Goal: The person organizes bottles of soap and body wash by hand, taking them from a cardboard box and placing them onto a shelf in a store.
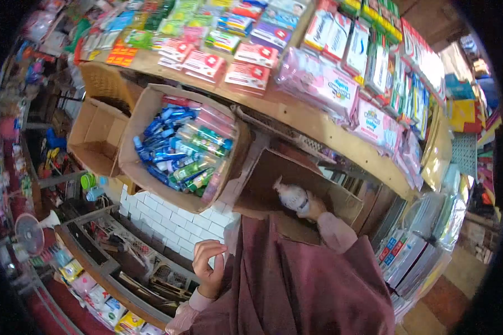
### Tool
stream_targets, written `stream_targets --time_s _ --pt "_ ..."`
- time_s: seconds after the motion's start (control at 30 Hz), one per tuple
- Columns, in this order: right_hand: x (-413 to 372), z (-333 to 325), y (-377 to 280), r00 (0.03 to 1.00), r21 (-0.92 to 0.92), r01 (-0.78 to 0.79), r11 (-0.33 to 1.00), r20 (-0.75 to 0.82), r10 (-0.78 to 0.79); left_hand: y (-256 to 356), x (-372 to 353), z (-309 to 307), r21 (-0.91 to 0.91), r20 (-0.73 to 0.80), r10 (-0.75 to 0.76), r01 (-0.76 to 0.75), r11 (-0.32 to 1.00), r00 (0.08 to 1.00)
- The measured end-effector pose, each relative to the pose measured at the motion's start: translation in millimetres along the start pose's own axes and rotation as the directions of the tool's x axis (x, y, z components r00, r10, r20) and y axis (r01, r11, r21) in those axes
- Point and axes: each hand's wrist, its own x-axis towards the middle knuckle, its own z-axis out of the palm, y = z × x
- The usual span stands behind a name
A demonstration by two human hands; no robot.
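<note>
My right hand [314, 207] reaches into an open cardboard box [257, 181] in front of me. Its fingers are closed around a small whitish plastic bag [292, 196] with a twisted end and dark print; what fills it I cannot make out. To the left of my maroon garment [296, 285], my left hand [209, 265] is raised with fingers loosely curled and a gap between thumb and fingers. Nothing shows in it. Ahead of it stands a larger cardboard box [129, 162] full of blue, green and pink bottles [173, 153].
A wooden counter [313, 120] carries soap boxes [248, 75], toothpaste cartons [332, 33] and pink baby wipes packs [324, 84]. A smaller cardboard box [98, 134] is at the left. White tiles [167, 220] show below. A fan [29, 231] stands far left, wrapped packages [413, 245] at the right.
</note>
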Motion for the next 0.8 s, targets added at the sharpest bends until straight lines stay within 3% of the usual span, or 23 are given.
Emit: stream_targets --time_s 0.07,0.13,0.17,0.2,0.27,0.37,0.43,0.5,0.57,0.63,0.67,0.73,0.77,0.8 --pt "-30.3 -26.2 -19.2 0.965 0.077 0.244 0.967 -0.112 -0.235 6.5 -10.3 -10.6 0.010 -0.070 0.031 -0.031 0.999 0.997" --pt "-64.9 -49.4 -48.3 0.755 -0.050 0.571 0.820 -0.361 -0.547 13.2 -24.6 -22.5 0.002 -0.128 0.034 -0.034 0.999 0.991" --pt "-90.9 -71.6 -80.9 0.712 0.005 0.634 0.773 -0.396 -0.581 16.0 -32.4 -29.6 0.000 -0.158 0.040 -0.040 0.999 0.987" --pt "-106.9 -85.7 -100.3 0.630 -0.110 0.678 0.726 -0.422 -0.652 17.0 -42.7 -36.4 -0.005 -0.189 0.027 -0.029 1.000 0.982" --pt "-142.3 -106.2 -156.1 0.489 -0.153 0.793 0.589 -0.416 -0.767 18.5 -68.0 -50.5 -0.007 -0.263 0.008 -0.010 1.000 0.965" --pt "-196.1 -101.7 -258.0 0.203 0.073 0.979 0.190 -0.294 -0.934 17.0 -113.9 -78.7 -0.190 -0.296 -0.088 0.032 0.981 0.951" --pt "-223.2 -61.0 -310.0 0.154 0.297 0.947 0.125 -0.076 -0.985 23.7 -154.8 -99.3 -0.424 -0.288 -0.186 0.049 0.904 0.940" --pt "-249.2 13.9 -356.6 0.000 0.651 0.755 0.076 0.115 -0.993 34.9 -198.9 -125.5 -0.660 -0.295 -0.255 -0.004 0.751 0.921" --pt "-293.1 87.1 -400.9 -0.165 0.856 0.458 0.237 0.345 -0.924 45.9 -248.0 -147.6 -0.711 -0.335 -0.196 -0.110 0.695 0.922" --pt "-357.5 151.5 -428.9 -0.438 0.871 0.265 0.414 0.491 -0.753 68.0 -297.4 -169.9 -0.734 -0.389 -0.141 -0.214 0.644 0.910" --pt "-389.0 182.6 -443.3 -0.554 0.826 0.210 0.524 0.542 -0.632 80.1 -325.1 -173.0 -0.717 -0.465 -0.211 -0.225 0.660 0.860" --pt "-437.2 247.4 -452.0 -0.687 0.791 0.155 0.591 0.517 -0.512 99.0 -375.0 -183.7 -0.688 -0.580 -0.331 -0.231 0.688 0.744" --pt "-462.0 273.8 -454.3 -0.716 0.807 0.199 0.556 0.507 -0.480 106.2 -400.5 -187.5 -0.734 -0.611 -0.397 -0.304 0.607 0.685" --pt "-481.6 301.0 -456.2 -0.730 0.791 0.225 0.568 0.523 -0.439 105.6 -423.2 -190.1 -0.680 -0.688 -0.383 -0.362 0.638 0.616"
